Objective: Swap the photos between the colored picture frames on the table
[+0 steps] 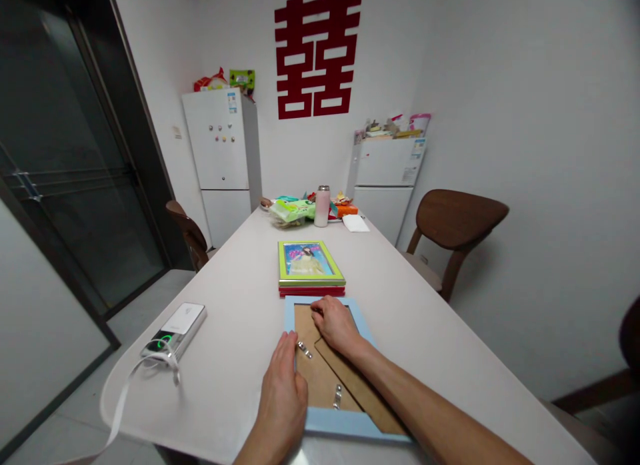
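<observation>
A light blue picture frame (pixel 345 422) lies face down on the table, its brown backing board (pixel 320 378) showing. My left hand (pixel 283 385) rests along the frame's left border, fingers stretched out and thumb at the board's edge. Beside its fingertips is a small metal clip (pixel 305 350); another metal clip (pixel 338 396) sits near the bottom border. A brown stand leg (pixel 370 385) runs diagonally across the board, partly under my right forearm. My right hand (pixel 336 322) is closed near the top of the board, its fingers pinched; what they hold, if anything, is hidden.
Behind the frame stands a stack with a green picture frame (pixel 313 278) on top and red ones below. A power bank (pixel 177 328) with a white cable is at left. A pink bottle (pixel 323 206) and snack bags (pixel 293 212) occupy the far end. A chair (pixel 455 218) stands right.
</observation>
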